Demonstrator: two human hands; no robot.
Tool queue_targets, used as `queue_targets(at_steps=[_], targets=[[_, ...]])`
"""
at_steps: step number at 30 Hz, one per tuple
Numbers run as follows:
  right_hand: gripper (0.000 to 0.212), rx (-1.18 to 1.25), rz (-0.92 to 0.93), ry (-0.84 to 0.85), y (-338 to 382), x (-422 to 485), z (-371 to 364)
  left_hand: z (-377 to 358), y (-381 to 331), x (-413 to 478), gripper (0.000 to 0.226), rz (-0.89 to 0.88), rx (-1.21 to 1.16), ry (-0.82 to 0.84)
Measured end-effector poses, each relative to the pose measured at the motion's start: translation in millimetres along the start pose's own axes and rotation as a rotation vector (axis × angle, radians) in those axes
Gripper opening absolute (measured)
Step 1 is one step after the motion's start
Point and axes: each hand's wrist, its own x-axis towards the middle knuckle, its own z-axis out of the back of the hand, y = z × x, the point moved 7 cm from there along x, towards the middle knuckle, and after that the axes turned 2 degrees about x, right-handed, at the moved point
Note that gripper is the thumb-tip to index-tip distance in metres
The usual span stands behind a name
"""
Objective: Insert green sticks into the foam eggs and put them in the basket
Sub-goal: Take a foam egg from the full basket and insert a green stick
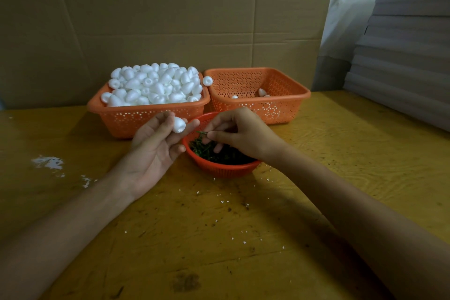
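I am holding one foam egg [179, 125] in my left hand [155, 146] beside the red bowl [220, 168] and pinching a green stick [202, 132] over that bowl with my right hand [241, 136], so I am thinking: keep the egg still and push the stick in straight.

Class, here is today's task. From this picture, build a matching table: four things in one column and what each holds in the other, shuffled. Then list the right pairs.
Column A
1. left basket
2. right basket
3. bowl
4. left hand

Column B
a. one foam egg
b. green sticks
c. heaped foam eggs
d. only a few eggs

Pairs: 1-c, 2-d, 3-b, 4-a
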Motion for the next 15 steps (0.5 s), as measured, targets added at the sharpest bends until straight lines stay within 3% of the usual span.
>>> queue_targets(at_steps=[11, 15], targets=[[0.007, -0.05, 0.086, -0.157, 11.1, -5.6, 6.6, 18.6, -1.9, 3.8, 0.037, -0.065, -0.04, -0.077], [0.008, -0.225, 0.178, -0.28, 18.7, -11.2, 9.6, 23.1, -5.6, 3.1, 0.022, -0.111, 0.031, -0.17]])
